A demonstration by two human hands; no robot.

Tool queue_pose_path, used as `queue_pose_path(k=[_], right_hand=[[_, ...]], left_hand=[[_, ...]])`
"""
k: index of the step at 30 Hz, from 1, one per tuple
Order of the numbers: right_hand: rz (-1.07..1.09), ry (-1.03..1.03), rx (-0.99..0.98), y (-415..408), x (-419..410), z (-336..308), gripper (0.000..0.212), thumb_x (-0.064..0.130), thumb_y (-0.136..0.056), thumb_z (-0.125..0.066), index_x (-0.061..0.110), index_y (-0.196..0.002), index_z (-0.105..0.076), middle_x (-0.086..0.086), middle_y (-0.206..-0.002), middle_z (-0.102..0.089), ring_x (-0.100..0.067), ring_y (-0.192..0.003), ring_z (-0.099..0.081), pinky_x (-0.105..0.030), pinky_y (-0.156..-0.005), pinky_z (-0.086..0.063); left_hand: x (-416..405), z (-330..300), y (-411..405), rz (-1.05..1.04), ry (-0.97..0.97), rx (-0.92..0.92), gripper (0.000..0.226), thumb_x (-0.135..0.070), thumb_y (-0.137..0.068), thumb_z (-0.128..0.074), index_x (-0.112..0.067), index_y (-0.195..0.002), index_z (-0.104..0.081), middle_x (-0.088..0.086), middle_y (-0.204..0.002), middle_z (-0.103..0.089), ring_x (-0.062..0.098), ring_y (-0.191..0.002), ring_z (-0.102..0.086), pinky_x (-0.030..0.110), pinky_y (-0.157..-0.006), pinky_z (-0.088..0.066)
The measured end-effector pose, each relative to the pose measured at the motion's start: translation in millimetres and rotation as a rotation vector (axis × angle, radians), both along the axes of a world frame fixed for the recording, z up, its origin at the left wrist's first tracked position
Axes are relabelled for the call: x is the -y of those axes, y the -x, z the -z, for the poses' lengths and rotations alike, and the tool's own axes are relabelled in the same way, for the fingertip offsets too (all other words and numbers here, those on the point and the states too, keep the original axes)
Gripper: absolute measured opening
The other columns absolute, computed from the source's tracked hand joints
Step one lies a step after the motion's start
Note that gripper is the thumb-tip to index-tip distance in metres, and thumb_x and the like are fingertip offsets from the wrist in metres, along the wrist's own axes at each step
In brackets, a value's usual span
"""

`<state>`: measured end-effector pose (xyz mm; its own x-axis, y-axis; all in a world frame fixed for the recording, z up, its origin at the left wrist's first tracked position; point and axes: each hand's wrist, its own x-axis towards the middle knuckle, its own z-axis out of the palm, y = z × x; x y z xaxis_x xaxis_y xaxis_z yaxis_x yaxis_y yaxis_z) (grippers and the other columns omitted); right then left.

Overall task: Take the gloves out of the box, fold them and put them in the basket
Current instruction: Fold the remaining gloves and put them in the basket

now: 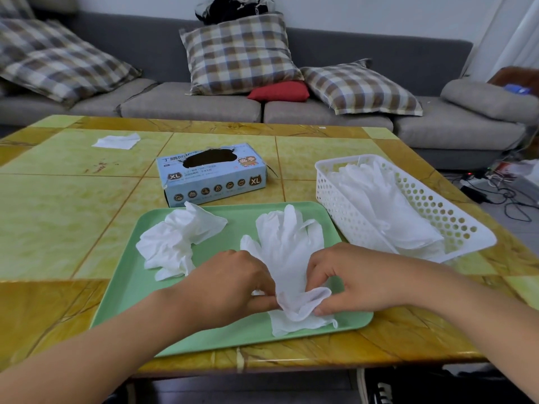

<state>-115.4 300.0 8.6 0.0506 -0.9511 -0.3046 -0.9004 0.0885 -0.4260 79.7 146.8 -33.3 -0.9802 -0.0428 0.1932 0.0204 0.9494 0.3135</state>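
Note:
A white glove (287,243) lies flat on the green tray (204,330), its fingers pointing away from me. My left hand (233,284) and my right hand (355,275) both pinch its cuff end, which is lifted and curled over near the tray's front. A crumpled pile of white gloves (178,243) sits on the tray's left side. The blue glove box (213,174) stands behind the tray with its torn opening facing up. The white perforated basket (431,205) at the right holds several folded gloves.
A white tissue (118,140) lies at the far left of the yellow tiled table (64,211). A grey sofa with plaid cushions (239,53) runs behind the table. Cables (495,193) lie on the floor at the right.

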Motion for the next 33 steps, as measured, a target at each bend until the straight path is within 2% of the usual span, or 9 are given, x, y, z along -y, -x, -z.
queue_pose_path(k=[6,10,13,15,17,21,24,28,33], right_hand=[[0.023,-0.165,-0.049,1,4,-18,0.042,0.069,-0.071,-0.077,0.037,-0.097,-0.078,0.025,-0.108,-0.059,0.008,-0.103,-0.054,-0.019,-0.093,-0.046],[0.275,0.248,0.018,5,26,-11,0.028,0.055,-0.084,-0.073,0.028,-0.087,-0.079,0.010,-0.081,-0.072,-0.003,-0.071,-0.062,-0.024,-0.067,-0.048],[0.525,0.419,0.017,14,64,1,0.027,0.040,-0.087,-0.077,0.021,-0.105,-0.073,0.008,-0.091,-0.070,-0.002,-0.077,-0.063,-0.026,-0.071,-0.047],[0.669,0.325,0.025,22,91,5,0.041,0.039,-0.085,-0.079,0.017,-0.117,-0.066,0.004,-0.106,-0.064,-0.016,-0.100,-0.064,-0.029,-0.080,-0.047],[0.713,0.241,0.052,29,115,11,0.041,0.027,-0.082,-0.083,0.014,-0.117,-0.065,0.001,-0.109,-0.061,-0.021,-0.109,-0.062,-0.029,-0.084,-0.047],[0.674,0.300,0.251,35,136,22,0.030,0.001,-0.078,-0.083,0.013,-0.102,-0.071,-0.001,-0.079,-0.067,-0.018,-0.085,-0.066,-0.028,-0.081,-0.053],[0.604,0.316,0.321,34,133,27,0.028,0.003,-0.082,-0.080,0.012,-0.108,-0.071,0.000,-0.082,-0.068,-0.014,-0.077,-0.062,-0.024,-0.068,-0.049],[0.573,0.377,0.074,46,124,12,0.020,0.010,-0.093,-0.064,0.017,-0.110,-0.070,0.005,-0.099,-0.068,-0.012,-0.089,-0.065,-0.015,-0.069,-0.047],[0.286,-0.026,-0.199,47,111,-8,0.032,0.008,-0.082,-0.079,0.020,-0.111,-0.071,0.007,-0.112,-0.061,-0.011,-0.096,-0.060,-0.029,-0.081,-0.055]], left_hand=[[9,-13,-5,0.014,-0.110,0.194,0.031,-0.053,-0.081,-0.065,-0.035,-0.105,-0.075,-0.023,-0.113,-0.068,0.000,-0.094,-0.062,0.022,-0.081,-0.051],[19,-14,2,-0.185,-0.305,0.005,0.019,-0.047,-0.085,-0.066,-0.035,-0.096,-0.076,-0.024,-0.099,-0.069,0.005,-0.082,-0.059,0.020,-0.071,-0.045],[28,-3,9,-0.358,-0.023,0.008,0.048,-0.070,-0.082,-0.061,-0.038,-0.117,-0.067,-0.018,-0.129,-0.059,0.007,-0.115,-0.051,0.035,-0.100,-0.046],[28,3,11,-0.318,0.112,0.238,0.076,-0.082,-0.079,-0.052,-0.042,-0.144,-0.046,-0.015,-0.158,-0.031,0.017,-0.143,-0.025,0.041,-0.118,-0.028],[27,6,14,-0.246,0.180,0.336,0.087,-0.086,-0.081,-0.043,-0.043,-0.155,-0.025,-0.020,-0.166,-0.007,0.018,-0.152,-0.002,0.044,-0.123,-0.010],[27,9,19,-0.221,0.214,0.346,0.094,-0.087,-0.082,-0.035,-0.036,-0.159,-0.017,-0.018,-0.166,-0.013,0.017,-0.154,0.001,0.050,-0.124,-0.002],[28,11,21,-0.267,0.211,0.341,0.098,-0.089,-0.080,-0.035,-0.031,-0.158,-0.022,-0.014,-0.163,-0.022,0.020,-0.152,-0.010,0.051,-0.123,-0.007],[26,13,22,-0.247,0.230,0.317,0.100,-0.088,-0.081,-0.036,-0.024,-0.158,-0.024,-0.004,-0.162,-0.022,0.020,-0.150,-0.012,0.046,-0.123,-0.011],[27,13,22,-0.199,0.137,0.379,0.103,-0.083,-0.085,-0.039,-0.019,-0.161,-0.011,-0.004,-0.169,-0.007,0.010,-0.154,-0.007,0.040,-0.126,-0.002]])
